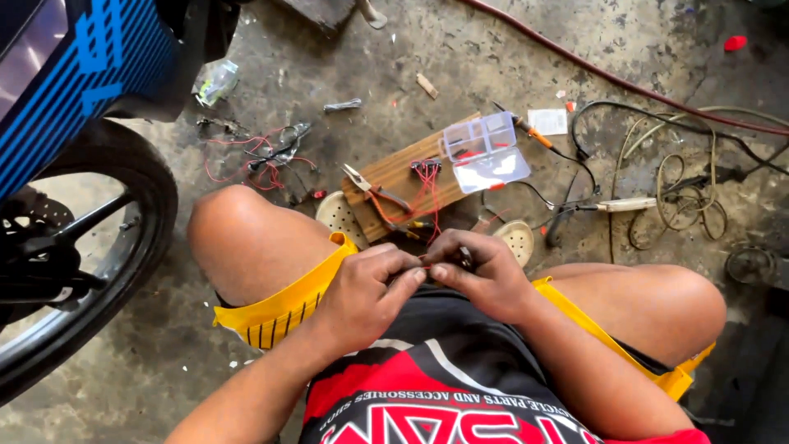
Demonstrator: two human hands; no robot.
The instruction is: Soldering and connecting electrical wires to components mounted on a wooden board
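I sit low with my knees apart, hands meeting in front of my lap. My left hand pinches the end of a thin red wire between thumb and fingers. My right hand touches it fingertip to fingertip, gripping the same wire and a small dark part that I cannot make out. The red wires run up from my fingers to a small black component on a wooden board lying on the floor just beyond my hands. Orange-handled pliers rest on that board.
A clear plastic compartment box lies open on the board's right end. A motorcycle wheel and blue fairing stand at left. Tangled red wires, black cables, a soldering iron and a red hose lie on the concrete.
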